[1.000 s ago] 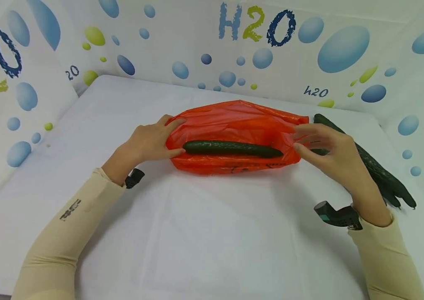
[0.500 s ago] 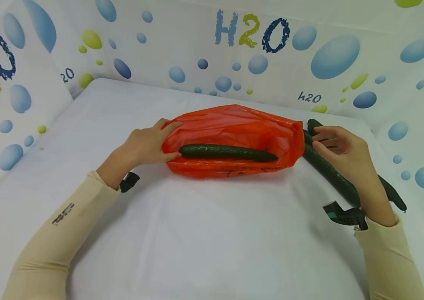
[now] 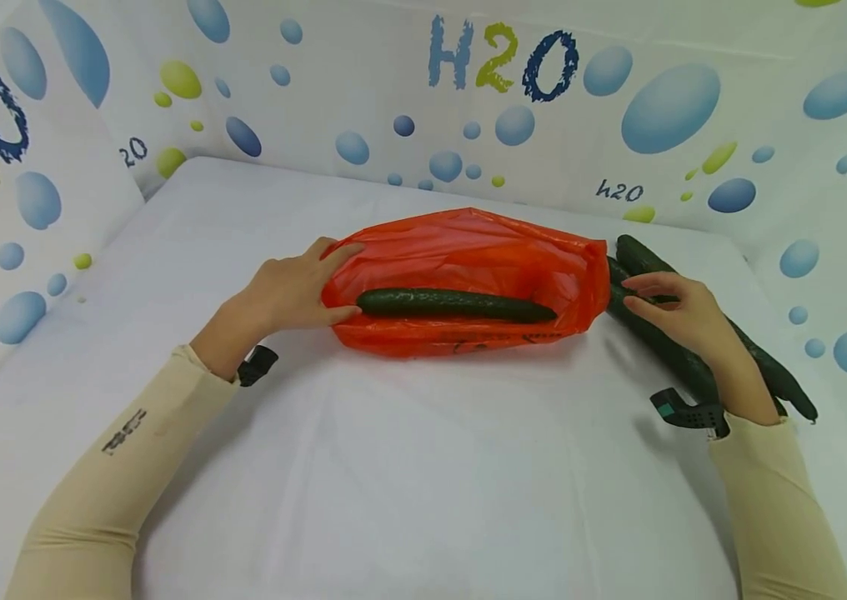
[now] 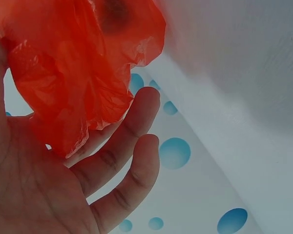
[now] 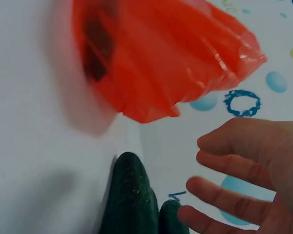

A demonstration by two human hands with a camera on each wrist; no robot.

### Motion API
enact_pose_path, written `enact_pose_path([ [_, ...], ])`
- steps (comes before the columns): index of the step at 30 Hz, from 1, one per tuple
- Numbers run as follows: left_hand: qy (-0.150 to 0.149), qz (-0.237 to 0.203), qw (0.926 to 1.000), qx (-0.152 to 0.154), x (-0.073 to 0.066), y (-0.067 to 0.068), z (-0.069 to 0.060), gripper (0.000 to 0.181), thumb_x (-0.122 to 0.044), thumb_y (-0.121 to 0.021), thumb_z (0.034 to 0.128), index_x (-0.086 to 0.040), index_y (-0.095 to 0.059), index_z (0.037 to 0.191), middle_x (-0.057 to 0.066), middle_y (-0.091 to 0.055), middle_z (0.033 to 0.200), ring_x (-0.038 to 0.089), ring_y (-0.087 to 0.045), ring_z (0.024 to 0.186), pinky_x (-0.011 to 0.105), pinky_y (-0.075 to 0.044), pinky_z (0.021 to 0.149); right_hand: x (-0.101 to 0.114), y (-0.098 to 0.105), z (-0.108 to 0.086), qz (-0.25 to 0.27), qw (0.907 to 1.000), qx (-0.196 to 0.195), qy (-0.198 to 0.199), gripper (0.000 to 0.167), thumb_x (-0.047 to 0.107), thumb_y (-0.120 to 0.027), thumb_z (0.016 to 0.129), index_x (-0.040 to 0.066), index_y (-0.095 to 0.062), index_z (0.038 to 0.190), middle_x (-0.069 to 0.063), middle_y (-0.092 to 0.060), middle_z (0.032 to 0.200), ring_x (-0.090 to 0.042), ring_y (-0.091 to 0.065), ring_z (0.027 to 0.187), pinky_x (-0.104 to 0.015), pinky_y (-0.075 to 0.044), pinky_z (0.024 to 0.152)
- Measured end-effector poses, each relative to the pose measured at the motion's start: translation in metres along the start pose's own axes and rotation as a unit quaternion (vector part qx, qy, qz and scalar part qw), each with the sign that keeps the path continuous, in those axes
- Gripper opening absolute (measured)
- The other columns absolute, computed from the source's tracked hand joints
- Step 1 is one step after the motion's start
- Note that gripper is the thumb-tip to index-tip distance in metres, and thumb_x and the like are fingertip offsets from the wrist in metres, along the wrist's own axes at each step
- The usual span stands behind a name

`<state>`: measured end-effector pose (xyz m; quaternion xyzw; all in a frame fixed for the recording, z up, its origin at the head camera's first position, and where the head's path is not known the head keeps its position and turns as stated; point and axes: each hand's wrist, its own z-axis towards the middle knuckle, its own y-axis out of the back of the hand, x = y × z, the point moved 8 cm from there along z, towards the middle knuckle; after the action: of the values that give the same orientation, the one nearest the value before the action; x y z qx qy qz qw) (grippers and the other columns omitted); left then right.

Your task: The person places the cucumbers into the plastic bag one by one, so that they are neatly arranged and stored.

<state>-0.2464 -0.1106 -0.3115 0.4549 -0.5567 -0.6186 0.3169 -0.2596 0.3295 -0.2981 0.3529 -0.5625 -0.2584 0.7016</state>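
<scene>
A red plastic bag (image 3: pixel 468 242) lies on its side with its mouth facing me, and a dark green cucumber (image 3: pixel 453 306) rests inside along the lower edge. My left hand (image 3: pixel 284 287) holds the bag's left end between thumb and fingers; in the left wrist view the crumpled film (image 4: pixel 78 73) sits against the palm. Right of the bag, several cucumbers (image 3: pixel 652 337) lie side by side on a slant. Over them hovers my right hand (image 3: pixel 686 317), fingers loosely bent with nothing between them. In the right wrist view, cucumber tips (image 5: pixel 129 195) show below the fingers, apart from them.
A white cloth (image 3: pixel 423 467) covers the table. Behind it and along the sides stands a white backdrop (image 3: pixel 363 75) with blue and green spots and lettering. Each wrist carries a small black camera (image 3: pixel 689 412).
My right hand has let go of the bag's right end and moved right, then down over the cucumbers. The left hand keeps its hold. The view has shifted slightly.
</scene>
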Motion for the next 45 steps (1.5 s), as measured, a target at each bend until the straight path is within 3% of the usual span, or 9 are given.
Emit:
enact_pose_path([
  [3,0.000,-0.001,1.0000,0.000,-0.001,-0.001,-0.001,0.084,-0.046,-0.067,0.0872,-0.016,-0.026,0.154,0.021,-0.034,0.147,0.026,-0.057,0.056,0.049,-0.056,0.065,-0.007,-0.003,0.001,-0.029,0.9994,0.013,-0.015,0.041,0.028,-0.063,0.095,0.000,-0.061,0.125,-0.021,-0.057,0.126,-0.021,-0.049,0.108,-0.017,-0.042,0.082],
  [8,-0.003,0.003,1.0000,-0.004,-0.002,-0.003,-0.002,0.084,-0.046,-0.067,0.0871,-0.014,-0.027,0.154,0.022,-0.034,0.146,0.026,-0.057,0.055,0.049,-0.056,0.064,-0.017,-0.011,0.002,-0.044,0.9966,0.056,-0.042,0.051,0.025,-0.065,0.094,-0.003,-0.051,0.134,-0.028,-0.048,0.132,-0.043,-0.043,0.116,-0.057,-0.042,0.091],
  [10,-0.004,0.007,1.0000,-0.005,-0.002,-0.003,-0.002,0.084,-0.046,-0.067,0.0871,-0.014,-0.027,0.153,0.022,-0.034,0.146,0.026,-0.057,0.055,0.049,-0.056,0.064,-0.022,-0.014,0.002,-0.046,0.9944,0.074,-0.059,0.060,0.025,-0.067,0.092,-0.004,-0.043,0.139,-0.030,-0.045,0.133,-0.045,-0.041,0.118,-0.061,-0.040,0.095],
  [14,-0.007,0.011,0.9999,-0.006,-0.001,-0.002,0.000,0.084,-0.046,-0.067,0.0872,-0.013,-0.027,0.153,0.022,-0.034,0.146,0.026,-0.057,0.055,0.047,-0.056,0.062,-0.031,-0.017,0.002,-0.043,0.9898,0.102,-0.090,0.072,0.025,-0.069,0.091,-0.007,-0.032,0.144,-0.034,-0.039,0.136,-0.049,-0.037,0.121,-0.063,-0.038,0.099],
  [18,-0.012,0.015,0.9998,-0.007,-0.002,0.000,0.001,0.083,-0.046,-0.066,0.0875,-0.013,-0.027,0.153,0.021,-0.033,0.146,0.026,-0.056,0.054,0.046,-0.056,0.060,-0.036,-0.016,0.001,-0.059,0.9869,0.112,-0.101,0.070,0.028,-0.069,0.091,-0.006,-0.036,0.142,-0.033,-0.039,0.136,-0.048,-0.038,0.120,-0.062,-0.039,0.098],
  [25,-0.018,0.021,0.9995,-0.013,-0.005,0.002,0.001,0.083,-0.046,-0.066,0.0873,-0.013,-0.028,0.153,0.021,-0.035,0.145,0.026,-0.057,0.056,0.047,-0.055,0.060,-0.037,-0.015,0.001,-0.102,0.9865,0.108,-0.069,0.063,0.021,-0.071,0.088,-0.003,-0.042,0.139,-0.034,-0.044,0.128,-0.048,-0.043,0.113,-0.063,-0.042,0.094],
  [35,-0.009,0.003,0.9999,-0.006,-0.002,0.004,-0.002,0.082,-0.045,-0.066,0.0878,-0.016,-0.026,0.153,0.021,-0.035,0.145,0.025,-0.055,0.052,0.046,-0.055,0.061,-0.027,-0.019,0.000,-0.154,0.9773,0.143,-0.020,0.062,0.006,-0.068,0.086,0.001,-0.038,0.140,-0.038,-0.051,0.120,-0.050,-0.049,0.110,-0.066,-0.042,0.093],
  [40,-0.014,0.003,0.9998,-0.011,-0.002,0.005,-0.001,0.081,-0.045,-0.066,0.0879,-0.017,-0.027,0.153,0.020,-0.036,0.144,0.023,-0.053,0.050,0.043,-0.054,0.057,-0.027,-0.020,-0.002,-0.167,0.9724,0.160,-0.029,0.068,0.004,-0.069,0.085,0.002,-0.034,0.142,-0.039,-0.048,0.124,-0.052,-0.048,0.112,-0.070,-0.039,0.094],
  [45,-0.012,0.001,0.9999,-0.009,-0.001,0.004,-0.002,0.081,-0.043,-0.068,0.0874,-0.016,-0.028,0.153,0.021,-0.037,0.144,0.022,-0.051,0.048,0.040,-0.053,0.053,-0.027,-0.025,-0.002,-0.160,0.9730,0.163,-0.031,0.069,0.004,-0.069,0.085,0.002,-0.030,0.143,-0.039,-0.046,0.128,-0.053,-0.045,0.115,-0.070,-0.036,0.097],
])
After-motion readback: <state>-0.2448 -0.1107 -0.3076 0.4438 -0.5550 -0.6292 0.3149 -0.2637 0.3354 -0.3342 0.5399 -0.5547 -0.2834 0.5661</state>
